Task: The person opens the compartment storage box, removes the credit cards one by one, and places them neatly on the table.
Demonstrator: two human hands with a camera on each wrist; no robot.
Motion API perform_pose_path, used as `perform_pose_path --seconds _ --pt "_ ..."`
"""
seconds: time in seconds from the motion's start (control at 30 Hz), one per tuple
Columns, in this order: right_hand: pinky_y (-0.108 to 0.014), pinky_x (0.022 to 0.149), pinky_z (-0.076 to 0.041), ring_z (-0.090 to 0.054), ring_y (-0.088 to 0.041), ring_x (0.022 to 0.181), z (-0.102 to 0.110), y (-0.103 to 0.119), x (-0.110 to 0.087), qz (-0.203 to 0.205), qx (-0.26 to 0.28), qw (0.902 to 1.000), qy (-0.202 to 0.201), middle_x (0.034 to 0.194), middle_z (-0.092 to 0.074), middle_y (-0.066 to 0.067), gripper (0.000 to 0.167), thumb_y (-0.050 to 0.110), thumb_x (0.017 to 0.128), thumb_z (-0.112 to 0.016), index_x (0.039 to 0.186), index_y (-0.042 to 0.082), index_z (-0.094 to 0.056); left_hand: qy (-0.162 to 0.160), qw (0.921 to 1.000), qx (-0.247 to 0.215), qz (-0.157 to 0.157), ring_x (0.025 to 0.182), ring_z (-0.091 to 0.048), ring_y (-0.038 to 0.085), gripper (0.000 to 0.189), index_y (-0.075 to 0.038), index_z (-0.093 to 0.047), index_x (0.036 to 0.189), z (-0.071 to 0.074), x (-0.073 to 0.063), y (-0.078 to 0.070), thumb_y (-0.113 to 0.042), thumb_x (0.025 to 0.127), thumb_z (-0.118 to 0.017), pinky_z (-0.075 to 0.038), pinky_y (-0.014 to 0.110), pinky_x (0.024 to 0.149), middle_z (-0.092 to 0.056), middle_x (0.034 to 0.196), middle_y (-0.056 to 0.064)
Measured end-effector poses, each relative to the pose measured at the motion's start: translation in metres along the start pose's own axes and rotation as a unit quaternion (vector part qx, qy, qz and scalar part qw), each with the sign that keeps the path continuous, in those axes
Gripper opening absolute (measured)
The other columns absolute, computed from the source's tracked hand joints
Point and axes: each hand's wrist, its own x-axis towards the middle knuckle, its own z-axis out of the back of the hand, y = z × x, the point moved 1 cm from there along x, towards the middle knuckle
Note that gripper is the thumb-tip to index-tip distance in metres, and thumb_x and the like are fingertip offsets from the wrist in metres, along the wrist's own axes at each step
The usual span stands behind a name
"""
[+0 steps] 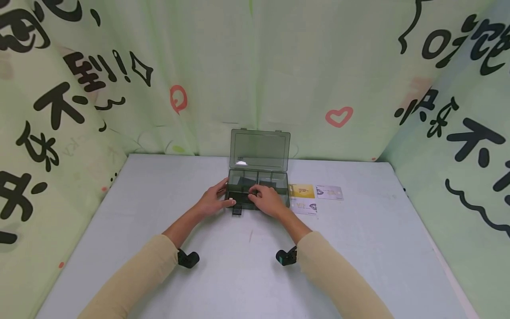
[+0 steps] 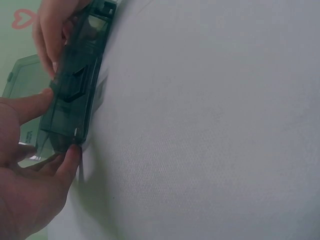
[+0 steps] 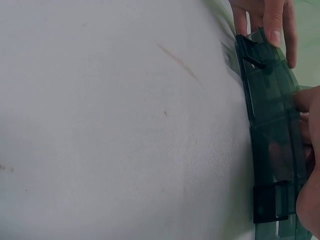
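A dark translucent compartment box stands at the back of the table, its lid raised. My left hand holds the box's left end, thumb at the front edge and fingers at the side; the left wrist view shows this grip on the box's front wall. My right hand reaches over the front rim, fingers bent down into the front compartments. In the right wrist view, box plastic and the hand itself hide its fingertips, so whether they pinch anything is unclear. Dark flat pieces lie in the back compartments.
Right of the box lie a yellow card, a white card below it and another white card farther right. A dark latch juts from the box front. Printed curtains surround the white table.
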Motion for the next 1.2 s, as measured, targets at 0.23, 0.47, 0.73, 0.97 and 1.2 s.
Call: perform_pose_path --seconds 0.23,0.47,0.73,0.97,1.2 --pt "-0.040 0.077 -0.053 -0.064 -0.018 0.084 -0.0017 0.0035 0.0016 -0.010 -0.078 0.9968 0.014 0.103 -0.073 -0.005 0.034 0.034 0.097 -0.054 0.125 0.018 -0.065 -0.002 1.0000 0.004 0.003 0.145 -0.032 0.032 0.085 -0.017 -0.017 0.156 -0.0010 0.0008 0.0006 -0.019 0.089 -0.070 -0.033 0.049 0.115 -0.031 0.157 0.016" --pt "-0.042 0.081 -0.052 -0.063 -0.020 0.089 -0.0012 0.0049 0.0016 -0.024 -0.081 0.9960 0.029 0.109 -0.071 -0.005 0.032 0.034 0.097 -0.053 0.124 0.019 -0.062 -0.001 1.0000 -0.001 0.008 0.146 -0.031 0.031 0.087 -0.019 -0.017 0.156 -0.0018 0.0015 0.0013 -0.020 0.088 -0.071 -0.033 0.048 0.115 -0.030 0.158 0.015" --pt "-0.028 0.056 -0.036 -0.047 -0.014 0.059 0.0016 0.0045 -0.0022 -0.021 -0.027 0.9992 0.019 0.068 -0.056 0.001 0.036 0.041 0.097 -0.054 0.123 0.018 -0.060 -0.002 1.0000 -0.002 0.003 0.145 -0.031 0.032 0.086 -0.017 -0.017 0.156 -0.0016 -0.0004 0.0003 -0.019 0.089 -0.070 -0.033 0.049 0.115 -0.030 0.157 0.016" --pt "-0.026 0.051 -0.031 -0.037 -0.012 0.050 0.0005 -0.0013 -0.0017 -0.027 0.058 0.9979 0.006 0.056 -0.044 0.004 0.028 0.035 0.096 -0.058 0.117 0.017 -0.058 0.002 1.0000 0.000 -0.001 0.145 -0.030 0.033 0.085 -0.016 -0.017 0.156 -0.0012 -0.0011 0.0002 -0.020 0.089 -0.070 -0.034 0.049 0.114 -0.029 0.158 0.017" --pt "-0.025 0.052 -0.031 -0.036 -0.011 0.051 0.0026 -0.0019 -0.0005 -0.011 0.052 0.9986 -0.003 0.055 -0.040 0.006 0.018 0.029 0.094 -0.059 0.101 0.013 -0.063 0.003 1.0000 0.000 -0.007 0.145 -0.031 0.034 0.086 -0.015 -0.017 0.156 -0.0006 0.0001 0.0011 -0.022 0.089 -0.070 -0.034 0.049 0.114 -0.030 0.157 0.018"
